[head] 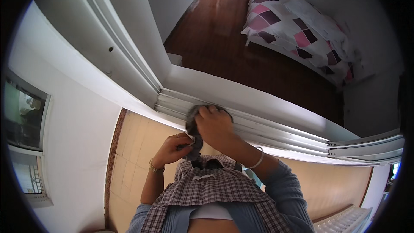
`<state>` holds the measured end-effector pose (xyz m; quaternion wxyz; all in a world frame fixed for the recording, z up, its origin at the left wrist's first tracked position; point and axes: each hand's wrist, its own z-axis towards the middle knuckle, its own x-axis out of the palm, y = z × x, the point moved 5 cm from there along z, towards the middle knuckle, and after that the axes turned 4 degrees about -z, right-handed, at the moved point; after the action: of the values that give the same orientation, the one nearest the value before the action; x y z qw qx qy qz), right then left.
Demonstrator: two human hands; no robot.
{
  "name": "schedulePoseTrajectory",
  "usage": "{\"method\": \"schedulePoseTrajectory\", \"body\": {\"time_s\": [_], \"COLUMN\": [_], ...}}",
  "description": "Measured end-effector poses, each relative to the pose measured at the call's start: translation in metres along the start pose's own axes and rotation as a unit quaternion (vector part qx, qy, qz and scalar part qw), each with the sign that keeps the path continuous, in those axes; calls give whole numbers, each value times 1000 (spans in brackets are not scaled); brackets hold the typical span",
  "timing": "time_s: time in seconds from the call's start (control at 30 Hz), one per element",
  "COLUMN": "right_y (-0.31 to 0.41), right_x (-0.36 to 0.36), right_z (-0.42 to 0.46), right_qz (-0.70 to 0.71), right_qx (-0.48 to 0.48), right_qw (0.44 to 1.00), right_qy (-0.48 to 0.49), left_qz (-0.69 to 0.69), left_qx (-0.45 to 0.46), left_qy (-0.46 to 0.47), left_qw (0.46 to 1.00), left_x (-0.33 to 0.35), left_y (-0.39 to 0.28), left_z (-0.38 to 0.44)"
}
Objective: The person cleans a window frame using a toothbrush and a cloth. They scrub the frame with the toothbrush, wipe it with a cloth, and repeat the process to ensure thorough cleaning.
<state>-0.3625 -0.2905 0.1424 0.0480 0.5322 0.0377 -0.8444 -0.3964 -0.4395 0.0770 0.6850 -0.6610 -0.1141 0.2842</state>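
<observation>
A dark grey cloth (193, 119) is bunched over the white sliding-window track (268, 126) on the sill. My right hand (215, 126) grips its upper part, pressed at the grooved rails, with the fingers curled into the fabric. Just left and nearer to my body, my left hand (174, 147) pinches the cloth's lower, hanging end between thumb and fingers. Dark marks show along the track's grooves. A checked apron (210, 187) covers my front below both hands.
The window's side frame (129, 58) rises at the left. Sliding panel edges (362, 149) stand at the right end of the track. Beyond the sill are a dark wooden floor (213, 22) and a bed with a diamond-patterned cover (291, 26). Tiled floor (139, 136) lies on my side.
</observation>
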Motion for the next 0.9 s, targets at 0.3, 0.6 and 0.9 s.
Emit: {"method": "schedulePoseTrajectory", "body": {"time_s": [0.3, 0.6, 0.9], "right_y": [-83, -142, -123], "right_x": [-77, -128, -107], "right_z": [-116, -209, -171], "right_qz": [-33, -47, -111], "right_qx": [121, 282, 247], "right_qw": [992, 958, 960], "right_qy": [15, 4, -71], "left_qz": [34, 80, 74], "left_qx": [89, 177, 136], "left_qy": [207, 335, 246], "left_qw": [974, 922, 957], "left_x": [92, 199, 144], "left_y": [-29, -63, -56], "left_z": [51, 81, 74]}}
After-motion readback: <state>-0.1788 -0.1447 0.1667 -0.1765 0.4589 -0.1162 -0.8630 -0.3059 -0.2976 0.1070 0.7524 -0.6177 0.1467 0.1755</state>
